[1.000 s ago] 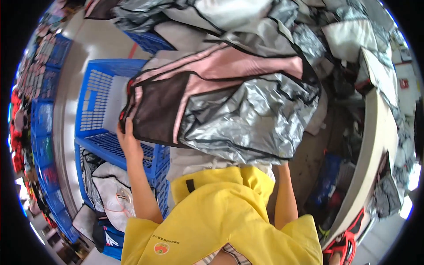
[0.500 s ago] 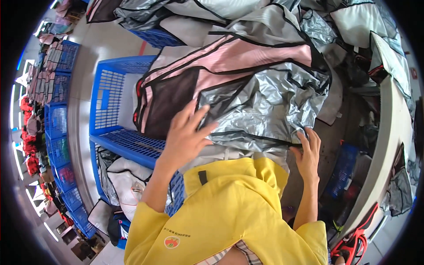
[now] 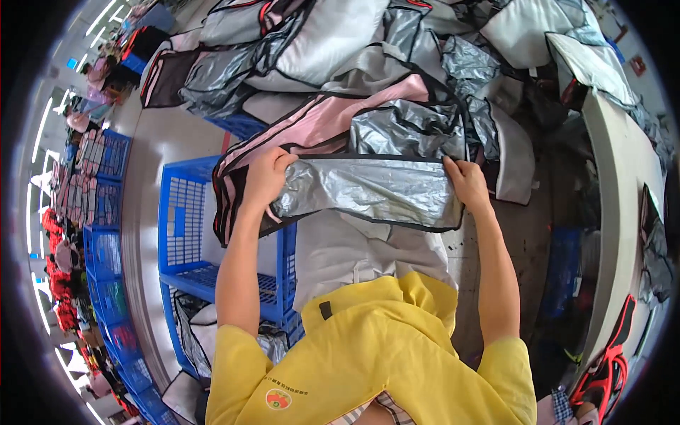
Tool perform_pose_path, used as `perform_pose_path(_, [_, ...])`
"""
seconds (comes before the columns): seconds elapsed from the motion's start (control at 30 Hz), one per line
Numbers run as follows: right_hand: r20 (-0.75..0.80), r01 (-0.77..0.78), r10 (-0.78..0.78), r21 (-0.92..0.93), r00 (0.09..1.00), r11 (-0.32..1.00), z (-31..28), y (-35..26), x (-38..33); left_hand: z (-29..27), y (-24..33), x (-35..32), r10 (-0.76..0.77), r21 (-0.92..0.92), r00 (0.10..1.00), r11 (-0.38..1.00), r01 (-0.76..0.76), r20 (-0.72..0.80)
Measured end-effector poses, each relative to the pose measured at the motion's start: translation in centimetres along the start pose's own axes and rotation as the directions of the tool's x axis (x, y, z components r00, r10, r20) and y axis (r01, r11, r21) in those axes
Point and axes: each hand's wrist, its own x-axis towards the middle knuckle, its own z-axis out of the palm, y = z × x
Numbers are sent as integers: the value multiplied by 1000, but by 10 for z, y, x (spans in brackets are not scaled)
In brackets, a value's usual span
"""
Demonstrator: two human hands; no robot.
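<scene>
Stretched between my hands is a silver-lined fabric bag (image 3: 375,185), pink and dark mesh on other parts, with black binding along its edges. My left hand (image 3: 266,177) is closed on the left end of the silver panel's upper edge. Its right end is pinched in my right hand (image 3: 469,185), thumb on top. The panel's near part hangs down in front of my light grey trousers (image 3: 333,251). Beyond it, the pink part (image 3: 340,117) and a crumpled silver part lie toward the pile. The bag's left side overhangs a blue plastic crate.
The blue crate (image 3: 170,219) stands at my left, above another holding silver and white pieces. A heap of similar silver and white pieces (image 3: 326,42) fills the far side. At right runs a pale ledge (image 3: 616,198); red straps (image 3: 605,368) lie near it.
My left hand, previously spread over the bag, has closed on its edge. Both hands have moved farther away and folded the silver panel up into a taut strip. My view has shifted slightly.
</scene>
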Motion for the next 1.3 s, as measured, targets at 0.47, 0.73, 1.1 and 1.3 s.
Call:
perform_pose_path(0.47, [68, -20, 17, 41, 998, 999, 5, 31, -22, -16, 6, -28, 1, -70, 992, 998, 8, 128])
perform_pose_path(0.73, [94, 83, -78, -52, 993, 995, -6, 21, -31, -44, 34, -76, 37, -192, 998, 981, -26, 52])
perform_pose_path(1.1, [510, 721, -617, -9, 599, 693, 81, -119, -132, -5, 39, -216, 268, 176, 958, 943, -283, 102])
perform_pose_path(1.3, [494, 818, -721, 35, 485, 575, 101, -93, -154, 0, 37, -197, 20, -71, 998, 997, -25, -63])
